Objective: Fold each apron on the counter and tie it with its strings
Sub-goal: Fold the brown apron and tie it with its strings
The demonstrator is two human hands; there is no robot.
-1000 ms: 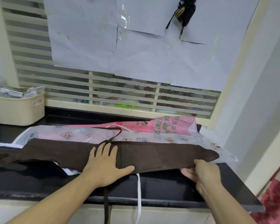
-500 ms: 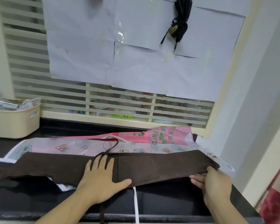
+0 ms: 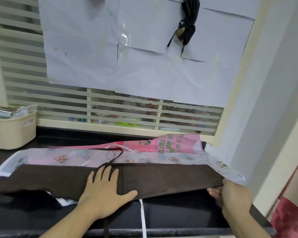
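Observation:
A dark brown apron, folded into a long band, lies across the black counter. My left hand presses flat on its middle with fingers spread. My right hand pinches the band's right end, thumb on top and fingers underneath. A thin brown string loops behind my left hand. Under and behind the brown apron lie a white printed apron and a pink checked apron. A white string hangs over the counter's front edge.
A cream basket holding packets stands at the back left of the counter. Behind is a louvred window covered with white paper sheets, a black folded umbrella hanging from it. A wall corner closes the right side.
The camera has tilted and the view has shifted slightly. My right hand has closed its pinch on the brown apron's right end and raised it a little. My left hand stays pressed flat.

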